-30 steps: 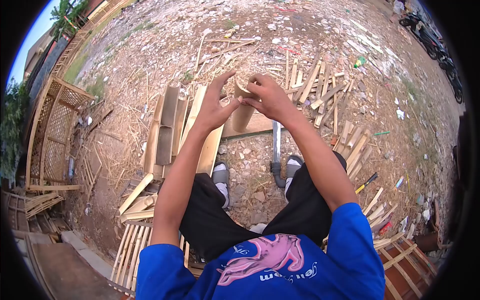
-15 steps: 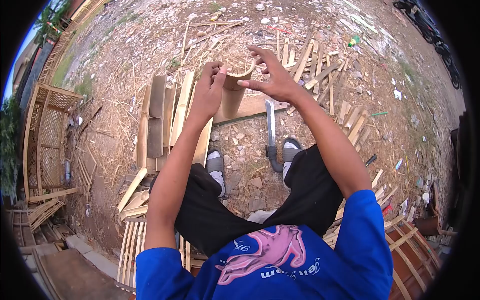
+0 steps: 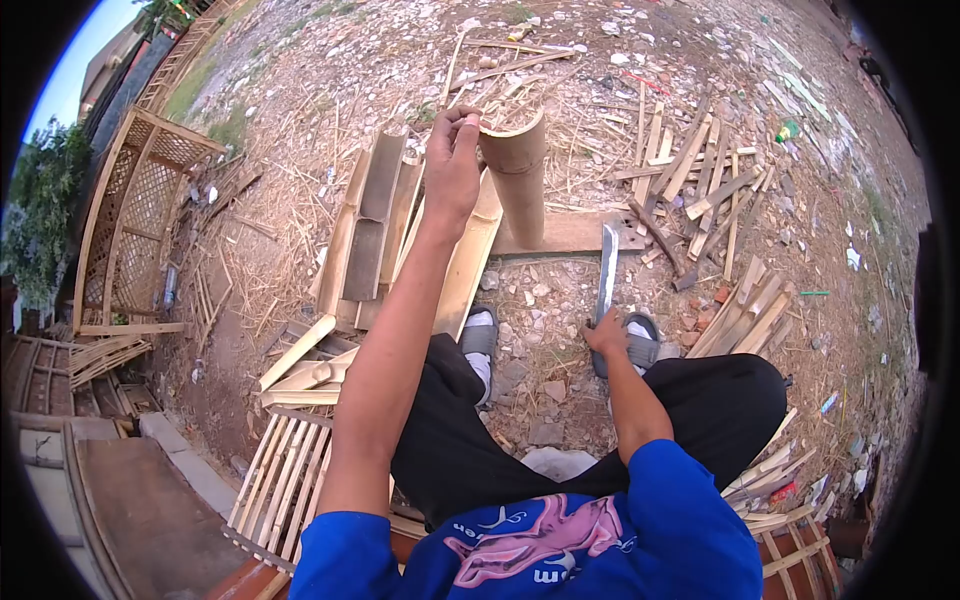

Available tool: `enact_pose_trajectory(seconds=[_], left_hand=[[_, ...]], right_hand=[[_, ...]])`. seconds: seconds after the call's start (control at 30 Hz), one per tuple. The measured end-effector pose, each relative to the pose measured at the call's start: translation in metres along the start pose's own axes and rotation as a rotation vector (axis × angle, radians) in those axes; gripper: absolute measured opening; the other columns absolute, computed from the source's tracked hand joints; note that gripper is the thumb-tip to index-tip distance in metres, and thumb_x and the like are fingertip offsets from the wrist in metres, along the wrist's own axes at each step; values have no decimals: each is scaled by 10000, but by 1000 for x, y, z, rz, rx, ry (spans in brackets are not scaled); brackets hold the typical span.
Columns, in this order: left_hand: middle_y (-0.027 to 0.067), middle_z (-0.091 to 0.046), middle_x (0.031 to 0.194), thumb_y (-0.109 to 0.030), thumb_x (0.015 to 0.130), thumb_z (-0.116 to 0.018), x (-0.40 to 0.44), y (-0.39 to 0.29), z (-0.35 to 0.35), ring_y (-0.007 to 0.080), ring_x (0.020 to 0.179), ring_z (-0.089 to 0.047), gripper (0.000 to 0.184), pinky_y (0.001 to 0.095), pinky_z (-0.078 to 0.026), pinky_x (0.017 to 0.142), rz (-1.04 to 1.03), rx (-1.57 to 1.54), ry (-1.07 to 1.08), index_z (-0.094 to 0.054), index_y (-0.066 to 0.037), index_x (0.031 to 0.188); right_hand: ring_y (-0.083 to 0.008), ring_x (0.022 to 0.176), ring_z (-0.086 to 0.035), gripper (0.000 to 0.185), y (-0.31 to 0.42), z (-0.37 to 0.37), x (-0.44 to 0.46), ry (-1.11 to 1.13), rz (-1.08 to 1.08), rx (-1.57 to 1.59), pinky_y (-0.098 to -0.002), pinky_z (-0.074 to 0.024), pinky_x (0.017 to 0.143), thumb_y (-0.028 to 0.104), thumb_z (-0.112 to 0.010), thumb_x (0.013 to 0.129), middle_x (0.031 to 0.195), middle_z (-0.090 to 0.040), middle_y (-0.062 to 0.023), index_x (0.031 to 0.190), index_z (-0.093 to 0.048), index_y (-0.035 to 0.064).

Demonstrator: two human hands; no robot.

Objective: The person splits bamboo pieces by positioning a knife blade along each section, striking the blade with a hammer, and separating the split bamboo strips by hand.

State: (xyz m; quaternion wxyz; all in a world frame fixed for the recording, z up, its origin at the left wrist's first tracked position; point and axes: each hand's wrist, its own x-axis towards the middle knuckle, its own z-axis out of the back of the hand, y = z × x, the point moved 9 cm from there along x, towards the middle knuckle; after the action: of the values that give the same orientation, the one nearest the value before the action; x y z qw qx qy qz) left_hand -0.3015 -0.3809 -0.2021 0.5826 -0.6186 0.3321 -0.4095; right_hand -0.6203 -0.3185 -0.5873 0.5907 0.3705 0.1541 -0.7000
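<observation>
Tan split bamboo (image 3: pixel 520 190) stands upright on a wooden board (image 3: pixel 590 232) in front of me, and my left hand (image 3: pixel 453 170) pinches its upper left rim (image 3: pixel 496 133) between thumb and fingers. Down beside my right sandal (image 3: pixel 645 350), my right hand (image 3: pixel 607 335) is at the dark handle (image 3: pixel 600 366) of a machete (image 3: pixel 608 265), though I can't tell whether those fingers are wrapped right around it; more bamboo halves (image 3: pixel 375 220) lie to the left of the standing piece.

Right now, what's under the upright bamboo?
The upright bamboo stands on a flat board, which shows beside its foot, with stony ground in front. The patch of board directly beneath is covered, so I can't see it.
</observation>
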Motion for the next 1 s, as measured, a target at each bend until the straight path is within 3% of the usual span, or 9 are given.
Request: enact_pose_trajectory(seconds=[0.07,0.17,0.3,0.47,0.67,0.77,0.83,0.97,1.0], left_hand=[[17,-606,1089,-253,1043,-443,1,-3,-2,135,1075,-555,204,391,-517,902,8,-14,-19,-499,-119,1185],[16,-604,1092,-263,1044,-447,1,-4,1,142,1088,-551,204,404,-513,907,52,-61,-37,-507,-117,1173],[15,-595,1100,-277,1045,-450,6,1,7,145,1081,-546,213,417,-511,906,54,-61,-43,-510,-117,1172],[24,-566,1058,-288,1042,-455,5,2,11,142,1066,-529,227,428,-521,884,109,-68,-50,-507,-104,1164],[47,-523,1062,-311,1019,-497,10,5,16,159,1032,-527,279,436,-530,872,113,-97,-70,-508,-91,1191],[35,-530,1009,-324,1005,-526,10,4,16,139,953,-511,292,380,-497,813,81,-97,-100,-534,-74,1156],[2,-546,888,-314,994,-548,8,1,14,95,798,-485,280,277,-429,706,30,-101,-140,-576,-50,1082],[26,-588,936,-311,987,-568,1,0,8,105,844,-513,286,270,-424,753,10,-109,-139,-598,-43,1083],[25,-589,934,-310,986,-571,-1,0,8,106,843,-513,284,271,-424,753,13,-113,-137,-599,-43,1079]], right_hand=[[-432,1321,-417,1007,-10,-41,2,-244,25,10,-508,-416,1043,381,-784,775,1476,-360,-226,1520,-189,56],[-413,1288,-442,966,-10,-50,3,-248,53,-119,-503,-439,1011,288,-801,764,1433,-384,-211,1501,-218,63],[-412,1206,-525,984,-24,-44,13,-216,-60,66,-479,-470,977,229,-811,738,1381,-419,-227,1486,-190,74],[-438,1163,-555,1008,-23,-38,6,-211,-100,168,-468,-462,996,256,-806,696,1358,-440,-274,1467,-187,60],[-453,1226,-517,952,-24,-29,7,-277,-97,614,-468,-415,1020,349,-791,677,1286,-514,-324,1388,-269,-9],[-436,1196,-534,919,13,11,-16,-387,95,728,-462,-402,1017,301,-784,684,1236,-541,-310,1370,-271,-33],[-339,1016,-591,794,36,48,-35,-400,113,801,-426,-458,898,211,-772,706,1098,-575,-227,1313,-311,-10],[-170,651,-587,570,81,142,-38,-519,459,935,-332,-484,561,67,-717,767,869,-571,-92,1216,-367,42],[-164,644,-592,538,106,180,-81,-413,546,1050,-322,-483,547,48,-709,770,844,-578,-87,1195,-378,38]])
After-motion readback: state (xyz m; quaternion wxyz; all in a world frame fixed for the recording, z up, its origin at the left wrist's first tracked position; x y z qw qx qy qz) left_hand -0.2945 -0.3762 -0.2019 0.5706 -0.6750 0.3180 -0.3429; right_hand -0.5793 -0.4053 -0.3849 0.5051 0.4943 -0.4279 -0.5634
